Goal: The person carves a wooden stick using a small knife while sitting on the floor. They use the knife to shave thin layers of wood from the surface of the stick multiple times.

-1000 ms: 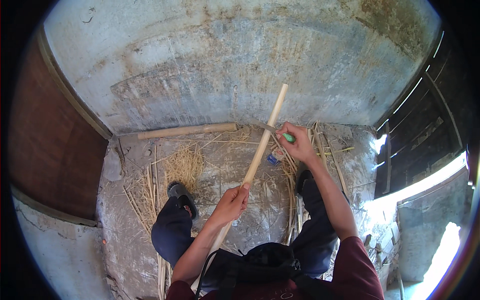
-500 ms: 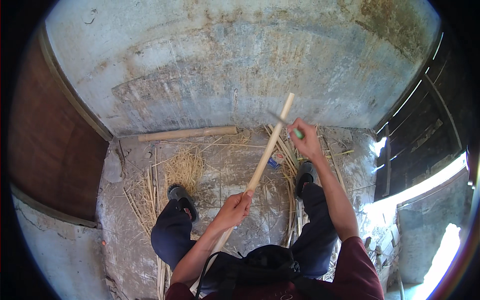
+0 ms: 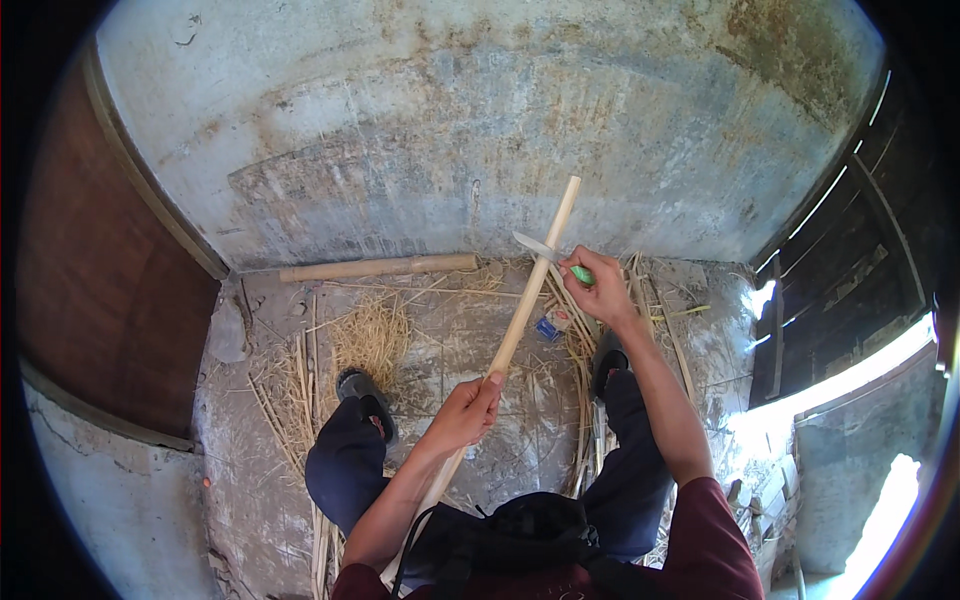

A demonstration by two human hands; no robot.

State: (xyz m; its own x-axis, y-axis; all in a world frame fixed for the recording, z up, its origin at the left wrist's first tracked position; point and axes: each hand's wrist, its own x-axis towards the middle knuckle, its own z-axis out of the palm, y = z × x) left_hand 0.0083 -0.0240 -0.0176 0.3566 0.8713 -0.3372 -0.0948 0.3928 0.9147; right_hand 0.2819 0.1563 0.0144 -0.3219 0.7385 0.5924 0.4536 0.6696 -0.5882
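Observation:
A long pale pole [image 3: 526,312], bamboo or wood, slants from my lap up and away to the right. My left hand [image 3: 466,412] is wrapped round its middle. In my right hand [image 3: 600,284] is a knife [image 3: 536,245] with a green handle, gripped in a closed fist. The blade crosses the pole below its far end, pointing left; whether the edge touches the pole I cannot tell. The pole's near end runs beside my left forearm and is partly hidden.
A thick bamboo length [image 3: 380,267] lies along the foot of the wall [image 3: 480,140]. Pale shavings [image 3: 370,335] are heaped near my left shoe [image 3: 366,398]. Thin strips [image 3: 580,370] lie by my right shoe, next to a small blue packet [image 3: 547,329]. A brown door panel [image 3: 110,260] stands at left.
My right hand and the knife have moved slightly down and left along the pole. The blade, blurred before, now shows sharply. My left hand keeps its grip.

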